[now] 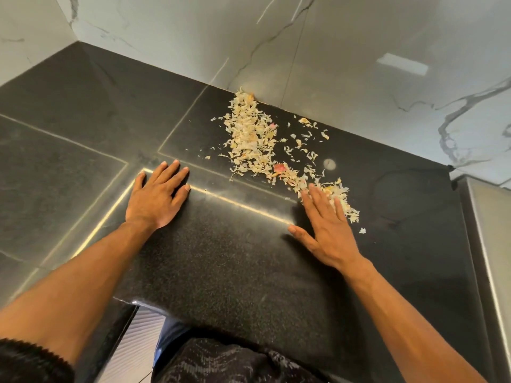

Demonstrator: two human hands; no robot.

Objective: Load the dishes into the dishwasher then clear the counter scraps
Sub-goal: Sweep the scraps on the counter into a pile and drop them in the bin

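Head view looks down on a black granite counter set against a white marble wall. No dishes and no dishwasher show here, so the step in hand looks like the second one: clearing the scraps. The scraps are pale, papery peelings, probably onion or garlic skins with a few pink bits, strewn in a band from the foot of the wall down toward the near right. The right hand lies flat on the counter, fingers straight and spread, holding nothing; its fingertips touch the near end of the band. The left hand rests palm down well apart from the peelings, fingers straight and slightly spread, also empty, at the counter's left edge above the dark floor tiles. A steel edge borders the counter on the right. Next, I judge, the right hand must sweep the loose skins into one heap, gently, since they are light and scatter easily, with the left cupped to receive them
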